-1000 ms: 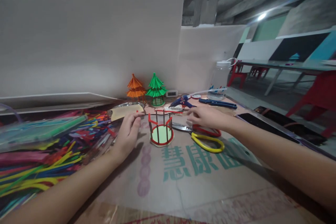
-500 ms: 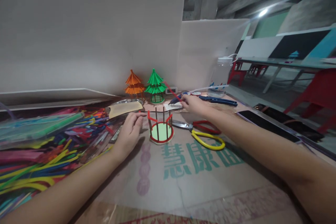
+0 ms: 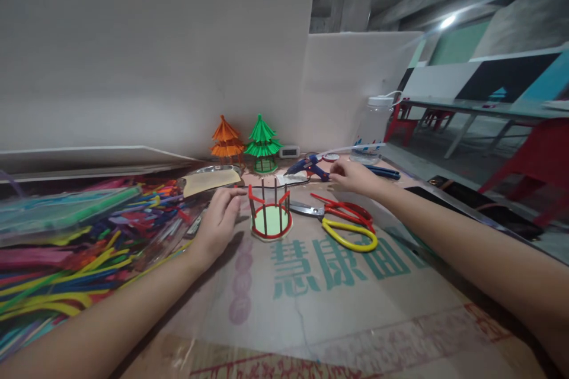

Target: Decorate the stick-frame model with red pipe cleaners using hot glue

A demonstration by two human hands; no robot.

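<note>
A small round frame stands on the table, with a pale green base, a red rim, several dark upright posts and red strips joining some of their tops. My left hand is open beside it, index finger stretched toward the frame. Farther back, my right hand is held with curved fingers, apparently empty, close to the handle of a blue hot glue gun. Scissors with red and yellow handles lie right of the frame. Against their red handle rests a red strip.
Orange and green pagoda models stand at the back before a white board. Colourful craft stems and a plastic box fill the left. A clear bottle and blue-handled pliers are at back right.
My right hand has let go of the red strip, which now lies by the scissors, and moved right toward the glue gun's handle. My left hand stays almost where it was.
</note>
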